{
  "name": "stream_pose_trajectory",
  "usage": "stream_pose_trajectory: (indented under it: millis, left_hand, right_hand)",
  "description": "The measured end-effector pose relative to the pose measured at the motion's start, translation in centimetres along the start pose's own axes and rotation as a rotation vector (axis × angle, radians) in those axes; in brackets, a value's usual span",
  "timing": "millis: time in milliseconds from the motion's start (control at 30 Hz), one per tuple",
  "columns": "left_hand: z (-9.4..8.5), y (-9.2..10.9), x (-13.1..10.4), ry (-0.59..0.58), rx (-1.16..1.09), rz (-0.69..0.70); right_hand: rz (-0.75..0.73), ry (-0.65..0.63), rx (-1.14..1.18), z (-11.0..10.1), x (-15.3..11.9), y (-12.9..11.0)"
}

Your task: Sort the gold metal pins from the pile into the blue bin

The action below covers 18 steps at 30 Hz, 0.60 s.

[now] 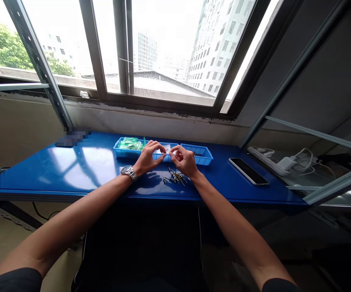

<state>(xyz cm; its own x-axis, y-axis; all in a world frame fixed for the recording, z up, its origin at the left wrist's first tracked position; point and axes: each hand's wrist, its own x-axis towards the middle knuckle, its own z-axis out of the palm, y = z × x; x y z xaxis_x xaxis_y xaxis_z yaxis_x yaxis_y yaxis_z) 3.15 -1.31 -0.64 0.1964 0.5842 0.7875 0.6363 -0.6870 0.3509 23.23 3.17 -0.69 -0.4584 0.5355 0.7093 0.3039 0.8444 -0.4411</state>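
One small pale piece (167,153): centre of frame, between the hands; too small to identify.
Left hand (147,159): thumb and finger pinching its left end; watch (129,172) at wrist.
Right hand (185,163): fingertips closed on its right end.
Metal pins (178,177): loose pile, just below the hands.
Blue trays (206,161): behind the hands; green packets (129,143) at left.
Phone (248,171): right of centre, on blue table (102,162).

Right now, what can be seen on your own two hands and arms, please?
The left hand has a silver-coloured metal link watch at the wrist. The right hand shows no watch or glove. Both arms have short dark sleeves.
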Motion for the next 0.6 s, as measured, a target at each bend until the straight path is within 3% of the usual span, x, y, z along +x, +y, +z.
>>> stream_pose_trajectory:
  millis: [167, 367, 600]
  left_hand:
    - [0.5, -0.13, -0.25, -0.053, 0.019, 0.058]
    - [0.3, -0.11, -0.23, -0.012, 0.018, 0.026]
    - [0.19, 0.0, -0.21, 0.013, 0.005, 0.011]
  right_hand:
    - [-0.053, 0.024, 0.002, 0.25, -0.09, -0.21]
    - [-0.036, 0.026, 0.001, -0.04, 0.0, -0.09]
    - [-0.03, -0.124, 0.02, 0.2, 0.09, 0.53]
